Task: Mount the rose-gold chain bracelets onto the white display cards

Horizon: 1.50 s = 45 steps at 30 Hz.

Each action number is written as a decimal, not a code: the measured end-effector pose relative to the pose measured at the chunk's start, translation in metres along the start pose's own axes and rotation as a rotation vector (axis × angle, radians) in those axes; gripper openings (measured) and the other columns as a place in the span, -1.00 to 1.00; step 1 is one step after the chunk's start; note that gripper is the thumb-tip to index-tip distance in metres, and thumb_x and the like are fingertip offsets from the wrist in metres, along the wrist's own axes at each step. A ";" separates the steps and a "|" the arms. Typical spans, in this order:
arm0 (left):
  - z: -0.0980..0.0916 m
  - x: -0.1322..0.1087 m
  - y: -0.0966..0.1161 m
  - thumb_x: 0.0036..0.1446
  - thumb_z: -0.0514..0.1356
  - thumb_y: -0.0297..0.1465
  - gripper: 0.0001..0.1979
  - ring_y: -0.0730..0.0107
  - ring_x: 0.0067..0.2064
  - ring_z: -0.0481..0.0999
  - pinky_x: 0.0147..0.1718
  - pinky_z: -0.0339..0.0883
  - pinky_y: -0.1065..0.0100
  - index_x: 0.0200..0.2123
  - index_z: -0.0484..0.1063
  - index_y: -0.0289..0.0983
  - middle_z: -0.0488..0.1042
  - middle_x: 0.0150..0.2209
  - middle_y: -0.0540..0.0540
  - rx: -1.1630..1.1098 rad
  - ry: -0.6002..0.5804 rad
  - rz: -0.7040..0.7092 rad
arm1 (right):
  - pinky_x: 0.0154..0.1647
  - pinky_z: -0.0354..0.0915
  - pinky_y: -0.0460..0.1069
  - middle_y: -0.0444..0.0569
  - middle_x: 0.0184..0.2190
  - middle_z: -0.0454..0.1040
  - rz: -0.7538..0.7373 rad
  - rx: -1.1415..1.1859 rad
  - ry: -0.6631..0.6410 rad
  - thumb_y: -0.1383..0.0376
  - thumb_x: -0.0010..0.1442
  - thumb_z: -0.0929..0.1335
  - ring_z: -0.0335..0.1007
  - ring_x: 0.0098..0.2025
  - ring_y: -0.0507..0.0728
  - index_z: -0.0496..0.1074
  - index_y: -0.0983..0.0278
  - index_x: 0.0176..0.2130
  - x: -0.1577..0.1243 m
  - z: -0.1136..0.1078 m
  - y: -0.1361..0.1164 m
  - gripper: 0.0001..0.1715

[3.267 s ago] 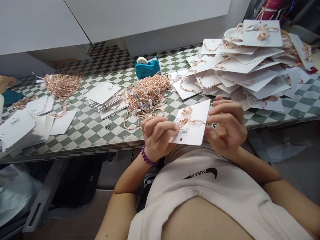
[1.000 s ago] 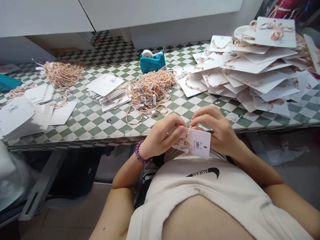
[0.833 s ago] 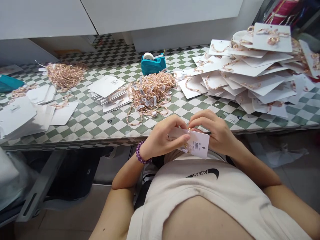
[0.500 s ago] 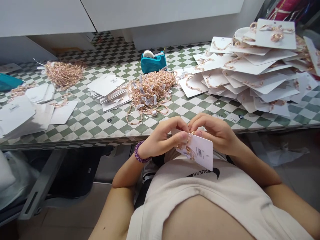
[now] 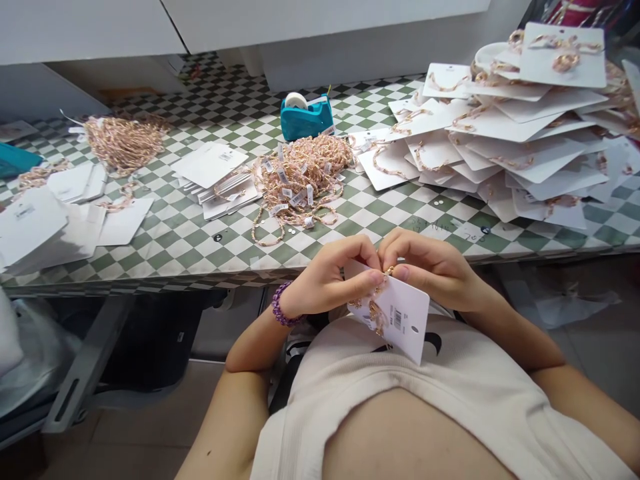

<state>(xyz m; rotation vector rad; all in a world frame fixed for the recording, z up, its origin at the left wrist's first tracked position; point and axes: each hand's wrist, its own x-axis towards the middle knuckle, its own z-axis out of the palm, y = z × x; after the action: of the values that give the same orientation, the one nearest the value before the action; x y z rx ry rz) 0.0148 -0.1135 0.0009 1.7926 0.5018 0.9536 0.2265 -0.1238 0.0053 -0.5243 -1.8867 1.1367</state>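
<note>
Close to my body, in front of the table edge, my left hand [image 5: 345, 277] and my right hand [image 5: 430, 270] meet fingertip to fingertip. Between them hangs a white jewelry card [image 5: 407, 330], tilted, with a printed barcode. A pink-and-gold beaded bracelet [image 5: 375, 313] lies against its left part. Thumb and fingers of my left hand are pinched on the bracelet at the card's top edge. My right hand pinches a small gold clasp [image 5: 390, 270] there. Both sets of fingers partly hide the clasp and the beads.
Ahead on the checkered tablecloth [image 5: 200, 253] lie a heap of beaded strands [image 5: 305, 173], a stack of white cards [image 5: 215, 167] and a teal tape dispenser [image 5: 307, 120]. A tall pile of carded jewelry [image 5: 530, 147] leans at the right. More strands [image 5: 123, 143] lie at the left.
The card has swung slightly lower, and its hole and more of its face now show. More of the gold clasp is visible between the fingertips. Both hands stay pinched together.
</note>
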 end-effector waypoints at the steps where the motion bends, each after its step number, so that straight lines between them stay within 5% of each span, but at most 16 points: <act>1: 0.000 0.000 0.000 0.26 0.30 -0.26 -0.77 0.51 -0.41 0.42 -0.42 0.31 0.48 -0.36 0.40 -0.26 0.49 -0.41 -0.02 0.006 0.003 -0.004 | -0.17 0.39 -0.12 -0.05 -0.26 0.48 0.001 0.003 -0.001 0.29 0.38 0.36 0.44 -0.20 -0.02 0.44 0.27 -0.20 0.000 0.000 0.000 -0.91; 19: 0.004 -0.002 0.003 0.25 0.30 -0.23 -0.72 0.51 -0.45 0.33 -0.48 0.21 0.45 -0.39 0.33 -0.24 0.40 -0.46 0.03 0.042 0.016 -0.004 | -0.12 0.41 -0.05 -0.05 -0.29 0.48 -0.137 -0.134 0.071 0.28 0.39 0.35 0.43 -0.21 0.01 0.41 0.26 -0.21 -0.002 0.004 -0.001 -0.91; 33: 0.010 -0.005 0.008 0.19 0.34 -0.31 -0.75 0.52 -0.44 0.31 -0.48 0.18 0.45 -0.41 0.34 -0.24 0.37 -0.46 0.04 0.010 0.073 -0.024 | -0.12 0.38 -0.07 -0.07 -0.28 0.47 -0.112 -0.098 0.065 0.32 0.38 0.35 0.42 -0.19 0.00 0.39 0.28 -0.20 -0.005 0.005 -0.001 -0.94; 45: 0.018 -0.009 0.021 0.15 0.35 -0.37 -0.80 0.56 -0.46 0.36 -0.44 0.23 0.46 -0.41 0.37 -0.26 0.41 -0.48 0.07 0.380 0.085 -0.002 | -0.35 0.18 -0.13 -0.10 -0.41 0.43 0.372 0.192 -0.241 0.19 0.27 0.43 0.30 -0.36 -0.04 0.45 0.35 -0.36 0.000 -0.015 -0.012 -0.72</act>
<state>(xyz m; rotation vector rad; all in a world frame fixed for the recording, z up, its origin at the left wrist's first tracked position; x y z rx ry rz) 0.0221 -0.1389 0.0137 2.0928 0.7794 0.9839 0.2395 -0.1220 0.0190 -0.6714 -1.9016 1.6701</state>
